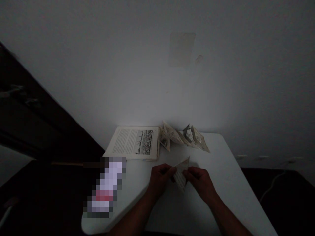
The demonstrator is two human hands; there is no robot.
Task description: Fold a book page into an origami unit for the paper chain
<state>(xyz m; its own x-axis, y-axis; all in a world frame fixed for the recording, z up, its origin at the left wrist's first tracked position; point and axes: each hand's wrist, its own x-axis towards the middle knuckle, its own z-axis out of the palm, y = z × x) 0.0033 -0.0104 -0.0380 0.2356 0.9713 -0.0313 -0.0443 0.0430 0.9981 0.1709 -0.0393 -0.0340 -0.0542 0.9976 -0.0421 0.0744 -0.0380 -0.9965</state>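
Note:
A folded piece of printed paper (pixel 180 178), pointed at its top and bottom, is held up between both hands over the white table. My left hand (pixel 161 178) pinches its left edge with thumb and fingers. On the opposite edge, my right hand (pixel 199 181) grips the paper in the same way. Behind them, several folded paper boats (pixel 172 134) made from printed pages stand near the wall. Beside these, a stack of printed pages (pixel 125 142) lies flat, with a picture of a crowd on the top sheet.
The white table (pixel 216 157) has rounded corners and stands against a pale wall (pixel 110 82). A pixelated bright object (pixel 108 186) lies at its left edge. A dark door (pixel 31 105) is at the left; a cable (pixel 273 183) hangs from wall sockets at the right.

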